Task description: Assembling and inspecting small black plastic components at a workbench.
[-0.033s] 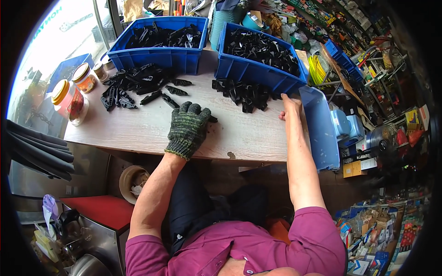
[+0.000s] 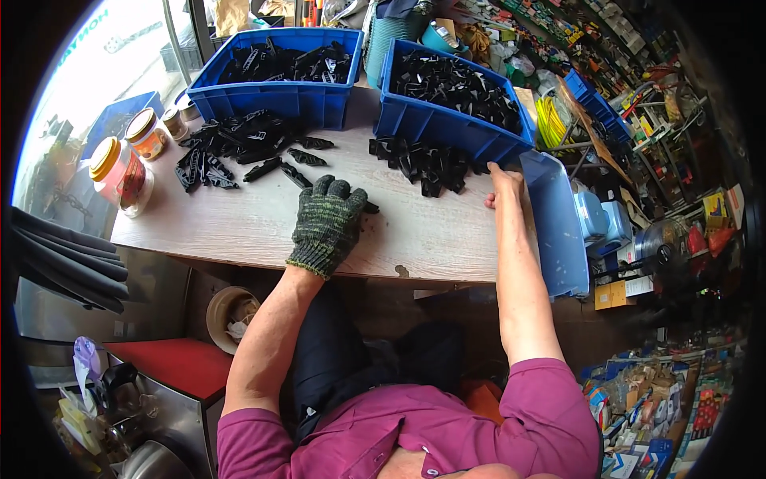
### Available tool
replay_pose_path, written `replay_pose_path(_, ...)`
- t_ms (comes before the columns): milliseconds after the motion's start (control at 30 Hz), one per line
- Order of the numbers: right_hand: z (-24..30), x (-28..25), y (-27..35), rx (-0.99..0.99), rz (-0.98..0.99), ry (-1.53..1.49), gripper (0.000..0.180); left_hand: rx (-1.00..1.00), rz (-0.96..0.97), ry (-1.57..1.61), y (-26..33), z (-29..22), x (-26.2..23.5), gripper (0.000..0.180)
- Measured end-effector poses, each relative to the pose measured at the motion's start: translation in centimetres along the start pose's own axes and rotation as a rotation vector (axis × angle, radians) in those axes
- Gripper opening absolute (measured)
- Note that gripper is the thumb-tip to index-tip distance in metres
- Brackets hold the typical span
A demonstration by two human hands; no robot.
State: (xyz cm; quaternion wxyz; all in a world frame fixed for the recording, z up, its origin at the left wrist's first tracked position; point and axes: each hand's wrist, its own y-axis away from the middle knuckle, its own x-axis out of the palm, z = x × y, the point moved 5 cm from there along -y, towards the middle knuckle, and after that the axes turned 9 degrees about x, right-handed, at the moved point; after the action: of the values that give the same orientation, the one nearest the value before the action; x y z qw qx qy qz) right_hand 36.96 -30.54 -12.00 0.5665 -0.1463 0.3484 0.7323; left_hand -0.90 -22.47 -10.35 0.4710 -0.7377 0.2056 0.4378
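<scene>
My left hand (image 2: 325,225), in a dark green-and-black knit glove, is closed over a black plastic part (image 2: 371,207) on the table; only its end shows past the fingers. Just beyond the glove lies a spread pile of long black plastic parts (image 2: 247,136), a few of them loose on its near side. My bare right hand (image 2: 505,185) is at the table's right side with its fingers curled in. Its index fingertip is beside the right end of a pile of shorter black clip-like parts (image 2: 423,164). What those fingers hold, if anything, is hidden.
Two blue bins, a left bin (image 2: 271,100) and a right bin (image 2: 447,124), stand full of black parts at the table's back. Lidded jars (image 2: 120,172) line the left edge. A lighter blue tub (image 2: 558,231) adjoins the right edge. A waste bucket (image 2: 219,319) is below.
</scene>
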Motion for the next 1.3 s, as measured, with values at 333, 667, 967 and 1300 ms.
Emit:
replay_pose_path(333,0.9,0.6,0.0,-0.037,-0.026,0.141,0.035,0.024,-0.063,0.08,-0.2,0.3,0.2,0.012)
replay_pose_path(667,-1.9,-0.3,2.8,-0.177,0.317,0.054,0.034,0.039,-0.054,0.062,0.2,0.5,0.2,0.014)
replay_pose_path(967,-2.4,-0.4,3.4,-0.279,0.104,0.171,0.05,0.026,-0.07,0.059,0.2,0.7,0.4,0.021)
replay_pose_path(1300,-6.0,1.2,12.0,-0.31,0.6,-0.151,0.041,-0.305,-0.444,0.918,2.3,-1.1,2.1,0.03)
